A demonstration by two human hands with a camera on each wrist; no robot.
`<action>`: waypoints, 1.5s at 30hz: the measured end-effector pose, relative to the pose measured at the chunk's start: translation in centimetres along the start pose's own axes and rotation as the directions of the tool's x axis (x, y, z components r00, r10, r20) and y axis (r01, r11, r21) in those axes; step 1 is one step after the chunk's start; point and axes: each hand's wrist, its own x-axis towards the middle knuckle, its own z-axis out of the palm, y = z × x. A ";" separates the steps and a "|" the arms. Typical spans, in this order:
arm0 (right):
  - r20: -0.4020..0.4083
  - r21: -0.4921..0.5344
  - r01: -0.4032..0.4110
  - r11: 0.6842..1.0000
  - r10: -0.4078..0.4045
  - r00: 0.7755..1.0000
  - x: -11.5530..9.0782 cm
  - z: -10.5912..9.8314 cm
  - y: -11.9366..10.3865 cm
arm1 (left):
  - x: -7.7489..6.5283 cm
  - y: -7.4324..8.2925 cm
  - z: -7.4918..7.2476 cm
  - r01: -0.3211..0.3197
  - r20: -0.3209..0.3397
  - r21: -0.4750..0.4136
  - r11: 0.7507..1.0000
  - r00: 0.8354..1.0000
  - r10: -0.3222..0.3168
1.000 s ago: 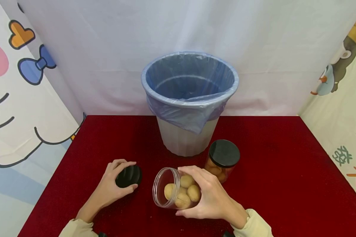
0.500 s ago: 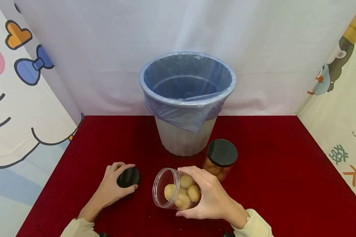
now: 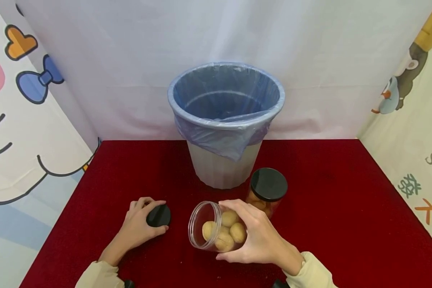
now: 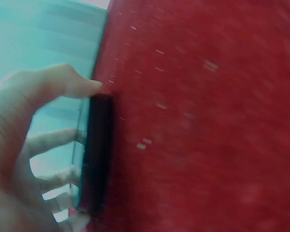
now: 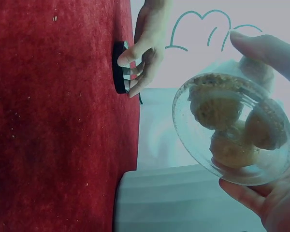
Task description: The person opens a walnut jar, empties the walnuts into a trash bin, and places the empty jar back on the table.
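My left hand (image 3: pixel 137 228) grips a round black lid (image 3: pixel 159 216) by its edges, thumb on one side and fingers on the other. In the left wrist view the lid (image 4: pixel 97 154) lies against the red cloth. My right hand (image 3: pixel 255 234) holds a clear, lidless jar (image 3: pixel 198 226) on its side, thumb below and fingers over the top. The jar's mouth faces left, towards the lid. Several round tan nuts, walnut-like (image 3: pixel 224 242), are inside; the right wrist view shows them through the jar's base (image 5: pixel 217 176). Behind the right hand stands a second jar, capped with a black lid (image 3: pixel 269 184).
A white bin (image 3: pixel 225 166) with a blue liner (image 3: pixel 219 144) stands at the back centre, just behind the capped jar. Red cloth (image 3: pixel 338 216) covers the table. Pale curtains, with cartoon prints at the sides, enclose the back and sides.
The black lid, tilted at first, now lies flatter under my left hand. The jar in my right hand has shifted slightly to the right and up. The head view has turned slightly right.
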 end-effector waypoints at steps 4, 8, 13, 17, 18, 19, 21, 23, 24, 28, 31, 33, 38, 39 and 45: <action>-0.004 0.004 -0.003 1.000 0.003 1.000 0.0 -0.3 0.1 | 0.2 0.5 -0.7 -0.009 0.039 0.022 1.000 0.999 0.008; -0.005 0.016 -0.015 1.000 0.016 1.000 0.2 -0.7 0.1 | 0.2 0.9 -1.2 -0.006 0.050 0.007 1.000 0.999 0.006; -0.017 0.054 -0.015 0.998 0.016 1.000 1.1 -1.7 -0.8 | 0.6 1.4 -1.8 -0.021 -0.014 -0.108 0.994 1.000 0.019; -0.025 0.078 -0.017 0.997 0.019 1.000 2.0 -2.8 -2.3 | 1.1 1.6 -2.4 -0.067 -0.079 -0.181 0.981 0.995 0.053; -0.026 0.084 -0.017 0.996 0.019 0.999 2.2 -3.1 -2.5 | 1.2 1.6 -2.5 -0.079 -0.098 -0.192 0.978 0.993 0.061; -0.026 0.086 -0.019 0.996 0.021 0.999 2.3 -3.2 -2.7 | 1.3 1.7 -2.6 -0.092 -0.117 -0.200 0.976 0.991 0.069; -0.028 0.085 -0.019 0.996 0.022 0.999 2.4 -3.4 -2.7 | 1.5 1.9 -2.8 -0.123 -0.161 -0.212 0.970 0.983 0.089; -0.032 0.085 -0.019 0.996 0.022 0.999 2.1 -3.4 -2.2 | 1.8 2.1 -3.1 -0.159 -0.207 -0.220 0.963 0.972 0.113; -0.032 0.086 -0.021 0.996 0.024 0.999 1.9 -3.3 -1.8 | 1.9 2.3 -3.2 -0.176 -0.229 -0.222 0.959 0.966 0.124; -0.033 0.093 -0.022 0.995 0.025 0.999 1.6 -3.5 -0.9 | 2.3 2.9 -3.8 -0.234 -0.291 -0.235 0.943 0.943 0.161; -0.031 0.102 -0.027 0.994 0.030 0.999 2.3 -4.3 -1.7 | 2.3 4.4 -4.7 -0.257 -0.314 -0.237 0.937 0.933 0.176; -0.032 0.103 -0.025 0.994 0.029 0.999 2.8 -4.9 -2.5 | 2.4 5.1 -5.2 -0.273 -0.334 -0.231 0.934 0.924 0.187; -0.029 0.095 -0.036 0.995 0.039 0.999 3.5 -5.9 -2.8 | 3.2 5.7 -5.7 -0.338 -0.397 -0.209 0.918 0.887 0.236; -0.028 0.093 -0.041 0.995 0.044 0.999 3.5 -6.0 -2.8 | 3.3 6.0 -5.9 -0.355 -0.409 -0.207 0.912 0.878 0.250; -0.042 0.068 -0.055 0.996 0.058 0.997 3.3 -6.8 -1.6 | 3.3 8.9 -7.9 -0.457 -0.460 -0.216 0.863 0.827 0.323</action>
